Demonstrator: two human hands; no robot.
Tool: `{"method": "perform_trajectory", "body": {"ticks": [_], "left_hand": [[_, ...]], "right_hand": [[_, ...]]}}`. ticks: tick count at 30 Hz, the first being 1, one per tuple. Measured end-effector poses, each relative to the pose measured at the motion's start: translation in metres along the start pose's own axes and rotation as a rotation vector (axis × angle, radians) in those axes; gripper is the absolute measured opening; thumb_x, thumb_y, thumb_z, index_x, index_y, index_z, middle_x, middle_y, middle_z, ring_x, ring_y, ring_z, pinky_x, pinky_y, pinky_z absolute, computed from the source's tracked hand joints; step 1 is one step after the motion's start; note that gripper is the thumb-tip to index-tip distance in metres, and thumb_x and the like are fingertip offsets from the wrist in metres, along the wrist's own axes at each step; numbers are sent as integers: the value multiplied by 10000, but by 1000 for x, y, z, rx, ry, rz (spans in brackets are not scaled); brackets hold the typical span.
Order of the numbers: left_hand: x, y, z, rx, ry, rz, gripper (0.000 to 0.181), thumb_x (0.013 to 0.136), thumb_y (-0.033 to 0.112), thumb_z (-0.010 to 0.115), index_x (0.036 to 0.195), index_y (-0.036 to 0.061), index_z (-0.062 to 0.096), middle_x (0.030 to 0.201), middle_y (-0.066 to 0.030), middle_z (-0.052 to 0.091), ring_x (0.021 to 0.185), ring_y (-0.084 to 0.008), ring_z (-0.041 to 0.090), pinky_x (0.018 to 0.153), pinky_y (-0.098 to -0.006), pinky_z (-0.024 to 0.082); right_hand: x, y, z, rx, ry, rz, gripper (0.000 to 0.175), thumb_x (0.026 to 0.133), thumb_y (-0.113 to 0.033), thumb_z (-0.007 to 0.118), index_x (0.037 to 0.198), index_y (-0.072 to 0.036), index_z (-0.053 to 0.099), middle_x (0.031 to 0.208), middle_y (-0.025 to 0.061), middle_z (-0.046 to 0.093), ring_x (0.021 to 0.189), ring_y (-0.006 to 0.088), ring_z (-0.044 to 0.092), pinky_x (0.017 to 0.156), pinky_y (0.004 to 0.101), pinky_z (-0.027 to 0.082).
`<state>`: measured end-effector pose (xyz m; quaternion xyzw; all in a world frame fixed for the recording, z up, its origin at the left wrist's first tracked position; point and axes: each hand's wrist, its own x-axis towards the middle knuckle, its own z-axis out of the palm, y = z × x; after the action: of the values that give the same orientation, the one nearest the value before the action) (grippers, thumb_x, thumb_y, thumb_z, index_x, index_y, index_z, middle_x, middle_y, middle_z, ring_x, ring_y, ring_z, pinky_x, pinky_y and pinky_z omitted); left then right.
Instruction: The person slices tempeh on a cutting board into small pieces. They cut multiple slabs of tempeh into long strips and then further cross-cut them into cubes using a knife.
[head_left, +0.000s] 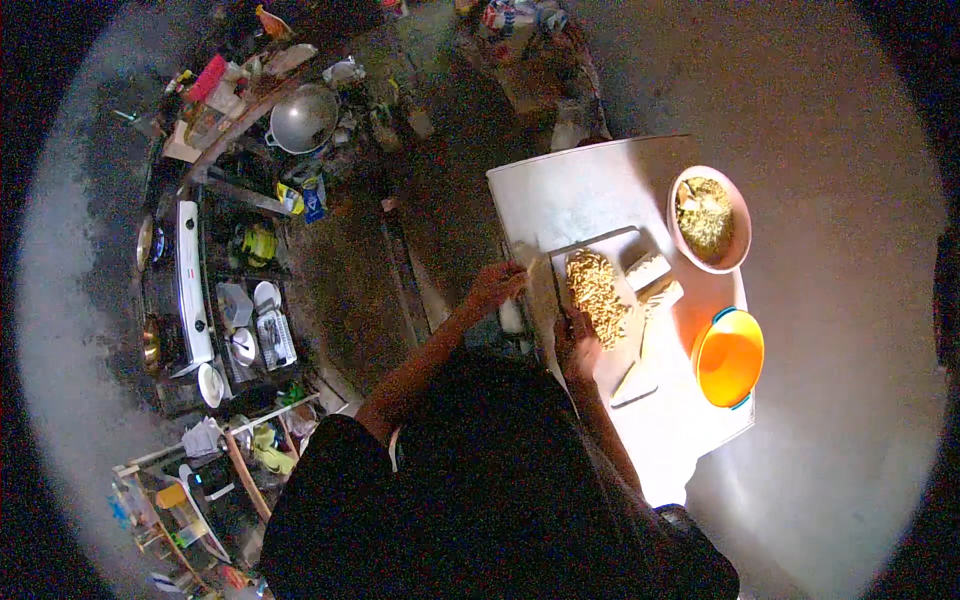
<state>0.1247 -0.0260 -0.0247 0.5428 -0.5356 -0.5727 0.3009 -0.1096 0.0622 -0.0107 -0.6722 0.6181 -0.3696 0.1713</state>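
A heap of small, pale cut pieces lies on a cutting board on the white table. My right hand is at the near left side of the heap, its fingertips against or just beside the pieces; shadow hides its grip. Over the table's left edge is my left hand, fingers bent towards the board; whether it holds anything is too dim to tell. Two pale food blocks, a farther block and a nearer block, rest at the board's right side. A long, thin object, possibly a knife, lies lower on the board.
A pink bowl holding chopped food stands at the table's far right. Nearer is an orange basin with blue handles. Away to the left are a gas stove, a large metal wok and a dish basket.
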Motion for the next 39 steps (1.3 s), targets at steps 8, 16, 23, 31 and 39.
{"method": "perform_trajectory", "body": {"ticks": [8, 16, 23, 31, 39], "left_hand": [[20, -25, 16, 81, 117, 170, 268, 1015, 274, 666, 1092, 22, 720, 811, -61, 711, 700, -123, 671, 653, -316, 564], [19, 12, 23, 118, 61, 108, 222, 993, 217, 695, 1066, 10, 719, 852, -92, 739, 741, -156, 714, 703, -325, 590], [26, 3, 35, 147, 114, 374, 211, 963, 215, 739, 1067, 31, 737, 907, -119, 762, 770, -203, 743, 718, -345, 596], [45, -23, 32, 248, 157, 387, 188, 930, 178, 747, 1043, 27, 744, 906, -125, 758, 787, -221, 745, 732, -354, 592], [28, 10, 24, 397, 137, 385, 239, 911, 213, 750, 1054, 20, 742, 911, -156, 753, 854, -276, 748, 785, -394, 599]], "right_hand": [[-12, 19, 10, 4, -23, 187, 235, 892, -148, 738, 1116, -81, 717, 1029, 162, 705, 858, 380, 700, 718, 470, 559], [0, 11, -5, 77, 94, 86, 188, 898, -152, 729, 1055, -49, 715, 1005, 182, 690, 834, 385, 691, 697, 477, 544], [2, 2, -18, 42, 159, 44, 174, 893, -146, 722, 1039, -52, 708, 996, 187, 696, 847, 389, 693, 721, 465, 546], [6, -24, -27, 30, 31, 179, 183, 895, -164, 724, 1057, -80, 721, 942, 173, 735, 802, 366, 723, 702, 462, 570], [8, 1, -36, -114, -15, 27, 211, 902, -170, 718, 1107, -134, 754, 960, 135, 759, 829, 353, 736, 717, 435, 583]]}}
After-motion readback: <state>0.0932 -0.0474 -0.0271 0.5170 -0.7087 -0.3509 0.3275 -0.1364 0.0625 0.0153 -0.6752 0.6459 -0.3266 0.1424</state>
